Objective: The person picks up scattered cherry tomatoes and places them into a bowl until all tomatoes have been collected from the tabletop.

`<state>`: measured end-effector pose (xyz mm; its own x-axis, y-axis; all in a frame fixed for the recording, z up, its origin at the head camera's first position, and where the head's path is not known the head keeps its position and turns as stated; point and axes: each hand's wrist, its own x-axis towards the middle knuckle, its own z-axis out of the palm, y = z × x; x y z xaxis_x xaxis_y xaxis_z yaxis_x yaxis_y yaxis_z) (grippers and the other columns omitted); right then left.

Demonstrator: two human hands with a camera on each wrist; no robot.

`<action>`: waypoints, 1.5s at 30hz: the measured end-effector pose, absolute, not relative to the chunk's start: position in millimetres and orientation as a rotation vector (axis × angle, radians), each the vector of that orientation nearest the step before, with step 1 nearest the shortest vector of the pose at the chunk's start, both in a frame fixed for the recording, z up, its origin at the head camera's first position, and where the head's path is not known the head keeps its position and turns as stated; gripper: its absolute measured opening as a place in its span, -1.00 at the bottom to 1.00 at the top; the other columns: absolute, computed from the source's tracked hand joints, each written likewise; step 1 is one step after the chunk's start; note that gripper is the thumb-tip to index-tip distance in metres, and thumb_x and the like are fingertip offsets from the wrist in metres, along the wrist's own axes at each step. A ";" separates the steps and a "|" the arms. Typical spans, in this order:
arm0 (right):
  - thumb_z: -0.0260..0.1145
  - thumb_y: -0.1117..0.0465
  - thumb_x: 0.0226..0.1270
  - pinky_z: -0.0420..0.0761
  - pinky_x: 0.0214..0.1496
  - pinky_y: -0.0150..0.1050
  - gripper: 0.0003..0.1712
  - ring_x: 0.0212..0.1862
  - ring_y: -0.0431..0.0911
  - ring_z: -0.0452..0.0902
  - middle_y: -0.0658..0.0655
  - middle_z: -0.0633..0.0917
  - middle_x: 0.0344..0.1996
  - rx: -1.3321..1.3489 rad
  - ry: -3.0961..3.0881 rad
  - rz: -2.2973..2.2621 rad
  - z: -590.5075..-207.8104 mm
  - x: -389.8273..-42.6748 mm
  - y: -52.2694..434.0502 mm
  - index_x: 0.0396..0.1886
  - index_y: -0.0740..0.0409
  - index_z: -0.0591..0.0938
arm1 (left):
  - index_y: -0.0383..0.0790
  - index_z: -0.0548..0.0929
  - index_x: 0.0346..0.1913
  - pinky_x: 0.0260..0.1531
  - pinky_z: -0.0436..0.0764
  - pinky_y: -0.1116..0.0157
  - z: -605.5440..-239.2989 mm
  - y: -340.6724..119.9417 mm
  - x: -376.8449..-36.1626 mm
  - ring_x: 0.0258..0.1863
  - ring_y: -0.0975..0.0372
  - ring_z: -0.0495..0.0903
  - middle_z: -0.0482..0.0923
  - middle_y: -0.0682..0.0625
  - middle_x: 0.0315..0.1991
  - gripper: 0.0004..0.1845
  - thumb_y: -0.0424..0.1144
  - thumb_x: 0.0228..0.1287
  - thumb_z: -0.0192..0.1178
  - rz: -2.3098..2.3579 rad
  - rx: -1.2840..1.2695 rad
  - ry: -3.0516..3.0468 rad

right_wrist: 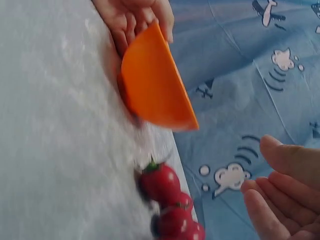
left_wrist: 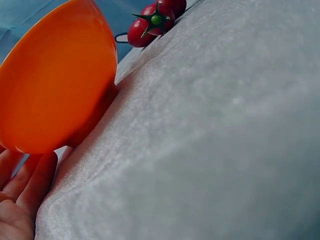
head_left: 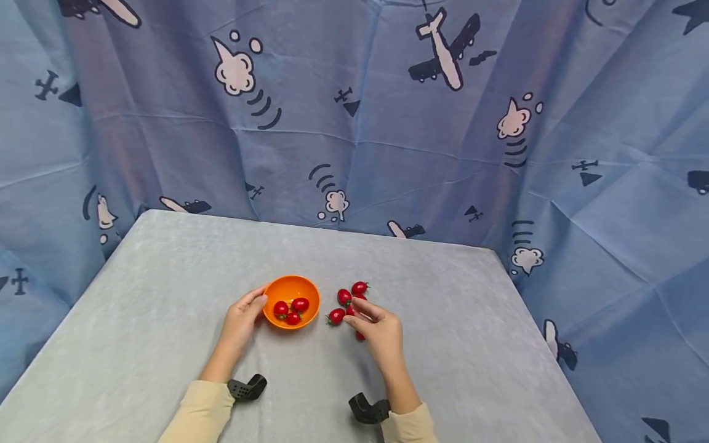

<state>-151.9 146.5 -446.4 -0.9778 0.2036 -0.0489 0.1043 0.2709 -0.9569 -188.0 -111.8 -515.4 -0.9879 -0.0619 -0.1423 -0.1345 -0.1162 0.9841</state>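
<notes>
An orange bowl [head_left: 290,287] stands on the cloth with 3 cherry tomatoes [head_left: 300,304] inside. At its left side my left hand [head_left: 240,319] holds the rim, thumb on top and fingers against the outer wall. Right of the bowl lies a cluster of several loose cherry tomatoes [head_left: 336,316], red with green stems. Over that cluster hovers my right hand [head_left: 383,332], thumb and fingers apart with nothing between them, hiding part of the cluster in the head view. In the right wrist view, the loose tomatoes [right_wrist: 161,183] sit below the bowl [right_wrist: 152,82].
A pale grey cloth [head_left: 476,344] covers the table. Behind and beside it hangs a blue curtain [head_left: 299,172] printed with planes and clouds. Each wrist carries a black camera mount, one on the left [head_left: 247,387] and one on the right [head_left: 368,409].
</notes>
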 end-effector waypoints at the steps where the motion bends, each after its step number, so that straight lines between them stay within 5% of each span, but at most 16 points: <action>1: 0.57 0.24 0.08 0.70 -0.16 -0.44 -0.54 0.05 0.09 0.71 0.20 0.75 0.03 -0.309 -2.433 1.813 -447.1 -151.5 149.1 0.03 0.18 0.75 | -0.32 0.45 0.38 0.00 0.51 0.67 -515.2 -112.6 -187.8 -0.05 0.69 0.51 0.41 -0.21 0.39 -0.53 -0.20 0.52 0.05 2.297 -0.232 2.057; 11: 0.52 0.33 0.09 0.71 -0.07 -0.37 -0.56 0.08 0.16 0.69 0.27 0.77 -0.04 -0.345 -2.404 1.771 -457.3 -148.7 170.4 0.03 0.30 0.72 | -0.38 0.43 0.37 0.00 0.50 0.69 -514.3 -114.4 -185.4 -0.03 0.69 0.52 0.39 -0.24 0.40 -0.51 -0.16 0.54 0.02 2.308 -0.218 2.073; 45: 0.55 0.34 0.05 0.61 0.21 -0.21 -0.37 0.27 0.15 0.55 0.32 0.64 0.18 -0.433 -2.506 1.858 -486.2 -151.1 187.8 0.18 0.35 0.62 | -0.37 0.44 0.37 -0.01 0.52 0.67 -515.2 -112.6 -187.8 -0.06 0.70 0.51 0.41 -0.23 0.39 -0.54 -0.23 0.52 0.04 2.300 -0.236 2.066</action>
<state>-151.1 187.8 -486.2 -0.9621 0.2142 -0.1688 0.2238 0.2662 -0.9376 -187.8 -112.6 -515.2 -0.9876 -0.0709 -0.1400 -0.1316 -0.1117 0.9850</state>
